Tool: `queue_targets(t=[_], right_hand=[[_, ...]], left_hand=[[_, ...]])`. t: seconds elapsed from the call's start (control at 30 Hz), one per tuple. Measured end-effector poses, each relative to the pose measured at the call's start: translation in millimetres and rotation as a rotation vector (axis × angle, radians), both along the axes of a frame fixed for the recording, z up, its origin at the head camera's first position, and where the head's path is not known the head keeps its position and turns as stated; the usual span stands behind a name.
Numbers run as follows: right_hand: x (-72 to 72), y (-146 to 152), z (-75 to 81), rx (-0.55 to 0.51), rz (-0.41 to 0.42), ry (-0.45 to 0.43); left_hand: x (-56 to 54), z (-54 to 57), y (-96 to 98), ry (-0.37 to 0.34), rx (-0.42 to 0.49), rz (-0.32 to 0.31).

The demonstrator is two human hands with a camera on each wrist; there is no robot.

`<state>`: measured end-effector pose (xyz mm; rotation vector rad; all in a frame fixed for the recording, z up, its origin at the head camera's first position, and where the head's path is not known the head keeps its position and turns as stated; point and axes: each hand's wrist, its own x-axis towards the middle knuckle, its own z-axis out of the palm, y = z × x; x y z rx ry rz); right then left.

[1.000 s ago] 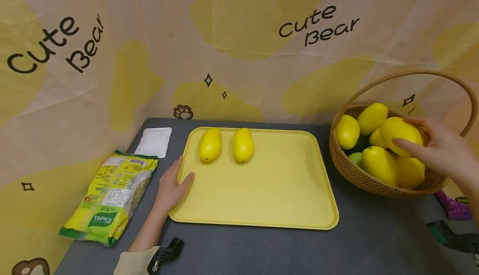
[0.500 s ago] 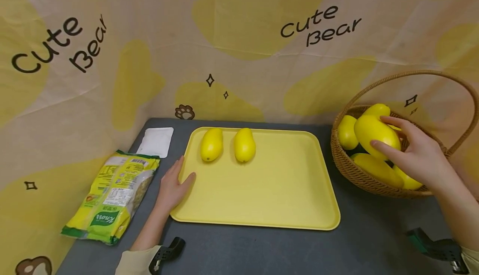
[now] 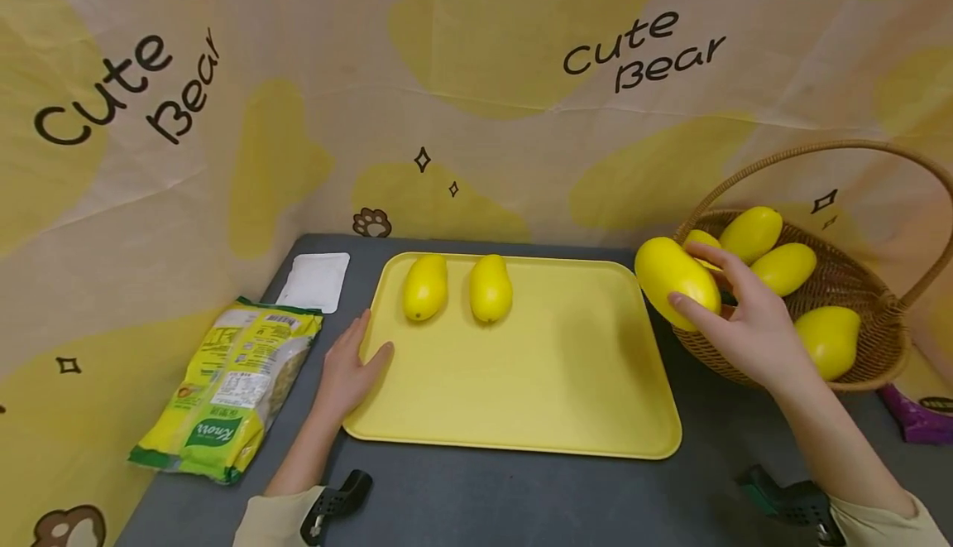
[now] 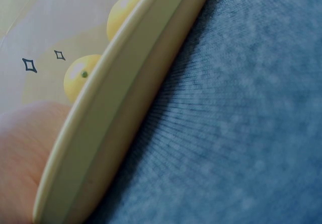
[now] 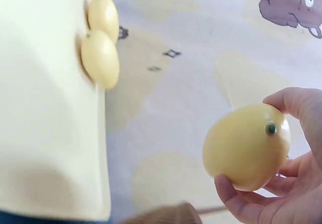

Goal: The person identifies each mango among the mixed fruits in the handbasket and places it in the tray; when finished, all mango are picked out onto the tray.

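My right hand (image 3: 752, 328) holds a yellow mango (image 3: 673, 282) between thumb and fingers, raised beside the tray's right edge and in front of the basket's left rim. In the right wrist view the mango (image 5: 244, 148) shows a green stem nub. Two more mangoes, a left one (image 3: 425, 289) and a right one (image 3: 490, 290), lie side by side at the back left of the yellow tray (image 3: 521, 390). On that tray's left edge rests my left hand (image 3: 353, 373), fingers extended and thumb over the rim.
A wicker basket (image 3: 889, 332) with a tall handle stands at right, with several mangoes (image 3: 828, 342) inside. At left lie a yellow-green Knorr bag (image 3: 231, 390) and a white packet (image 3: 314, 282). A purple package (image 3: 912, 415) sits partly behind the basket.
My right hand has lifted the mango out of the basket and carried it left toward the tray. Mangoes left in the basket have shifted. My left hand stays on the tray's edge.
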<state>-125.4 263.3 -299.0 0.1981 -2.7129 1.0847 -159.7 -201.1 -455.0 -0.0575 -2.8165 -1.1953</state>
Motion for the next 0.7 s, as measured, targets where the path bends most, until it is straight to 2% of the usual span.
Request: queue_targets(t=[0.23, 0.37, 0.6, 0.7], right_hand=[[-7.9, -26.7, -19.3, -0.092, 0.077, 0.012], [-17.4, -37.8, -34.4, -0.103, 0.072, 0.007], [-36.8, -53.7, -63.1, -0.191, 0.063, -0.047], [-44.3, -62.7, -73.7, -0.207, 0.053, -0.039]], left_hand=[[0.0, -0.3, 0.3, -0.015, 0.0, -0.002], [0.7, 1.4, 1.0, -0.023, -0.001, -0.003], [1.3, 2.4, 1.3, -0.018, -0.003, -0.003], [1.7, 3.9, 1.6, -0.014, -0.002, -0.007]])
